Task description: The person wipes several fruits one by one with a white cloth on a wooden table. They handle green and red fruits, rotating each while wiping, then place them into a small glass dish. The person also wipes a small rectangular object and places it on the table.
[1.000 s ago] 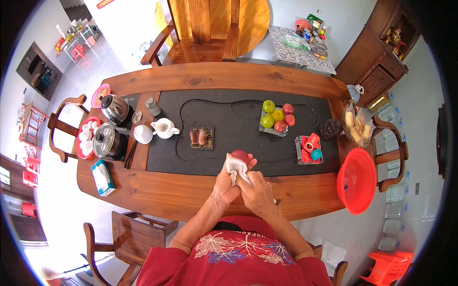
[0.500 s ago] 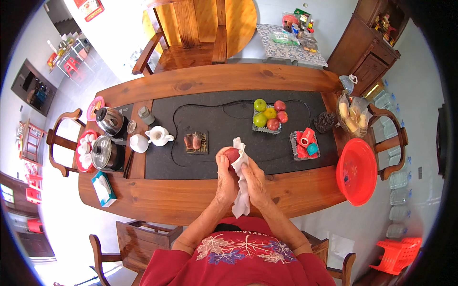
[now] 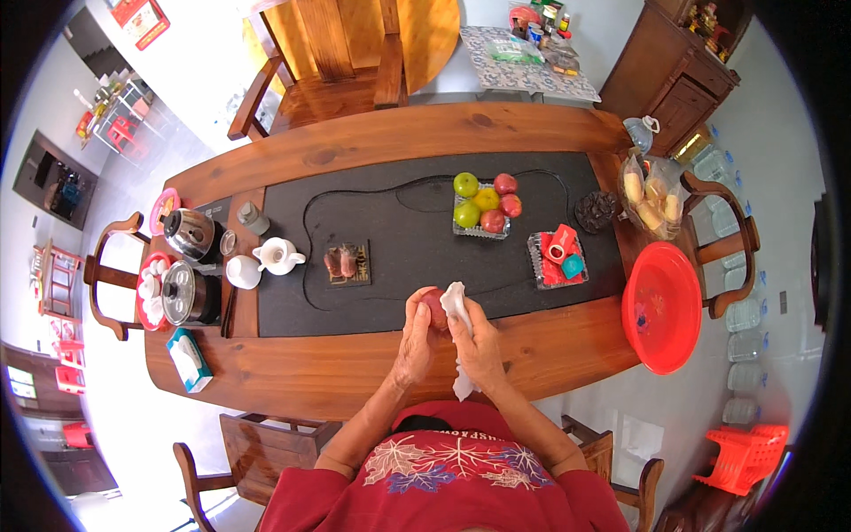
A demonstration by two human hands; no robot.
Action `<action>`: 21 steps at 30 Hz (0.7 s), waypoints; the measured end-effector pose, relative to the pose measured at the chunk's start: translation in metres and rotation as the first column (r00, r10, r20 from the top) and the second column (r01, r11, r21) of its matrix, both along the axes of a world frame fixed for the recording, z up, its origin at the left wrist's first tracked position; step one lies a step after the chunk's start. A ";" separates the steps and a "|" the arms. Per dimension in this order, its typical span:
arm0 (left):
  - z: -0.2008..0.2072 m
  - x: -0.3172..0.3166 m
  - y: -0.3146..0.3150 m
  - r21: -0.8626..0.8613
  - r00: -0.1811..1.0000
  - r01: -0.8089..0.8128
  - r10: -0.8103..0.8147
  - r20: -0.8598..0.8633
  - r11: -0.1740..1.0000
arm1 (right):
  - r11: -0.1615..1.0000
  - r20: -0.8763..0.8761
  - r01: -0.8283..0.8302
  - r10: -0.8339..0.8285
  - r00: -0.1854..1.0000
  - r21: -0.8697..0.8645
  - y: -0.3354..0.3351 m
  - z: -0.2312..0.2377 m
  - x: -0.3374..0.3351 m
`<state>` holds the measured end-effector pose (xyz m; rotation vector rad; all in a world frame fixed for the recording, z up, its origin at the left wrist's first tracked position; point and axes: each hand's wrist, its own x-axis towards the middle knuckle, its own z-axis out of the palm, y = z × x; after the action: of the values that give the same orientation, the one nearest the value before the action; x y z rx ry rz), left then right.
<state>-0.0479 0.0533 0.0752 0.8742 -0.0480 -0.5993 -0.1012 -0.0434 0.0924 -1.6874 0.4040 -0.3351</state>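
Observation:
Over the near edge of the table, my left hand (image 3: 415,341) is closed round a red apple (image 3: 434,308). My right hand (image 3: 477,346) grips a white tissue (image 3: 455,304), its upper part against the apple's right side and its loose end hanging below my fingers. Ahead and to the right, a clear plastic tray (image 3: 481,234) carries green, red and yellowish fruit. To its right is another clear tray (image 3: 551,282) with red items and a teal round piece. A small dark tray with brownish figures (image 3: 341,262) lies left of my hands.
A red basin (image 3: 662,306) stands at the table's right end, near a bag of bread (image 3: 651,199). On the left are a white teapot (image 3: 278,255), a white cup (image 3: 242,271), a kettle (image 3: 188,232), a lidded pot (image 3: 189,293) and a tissue box (image 3: 189,359). Wooden chairs surround the table.
Both hands have come slightly lower in the view with the apple. The tissue is bunched more in my right hand and hangs lower on the right. The whole scene has shifted a little.

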 end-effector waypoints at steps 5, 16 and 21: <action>-0.018 0.005 -0.020 0.060 0.989 0.102 -0.095 -0.111 0.993 | 0.810 0.114 0.022 0.055 0.992 -0.586 -0.023 0.001 -0.002; -0.034 0.020 -0.073 0.148 0.947 0.030 0.019 -0.322 0.989 | 0.830 0.103 -0.223 0.317 0.943 -0.511 -0.068 -0.021 -0.011; -0.040 0.039 -0.075 0.335 0.985 -0.136 0.163 -0.053 0.932 | 0.810 -0.045 -0.271 0.291 0.956 -0.519 -0.084 -0.069 -0.019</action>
<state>-0.0091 -0.0218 0.0356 1.1670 0.1968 -0.5051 -0.1205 -0.1276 0.0237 -2.2392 0.0202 -0.2669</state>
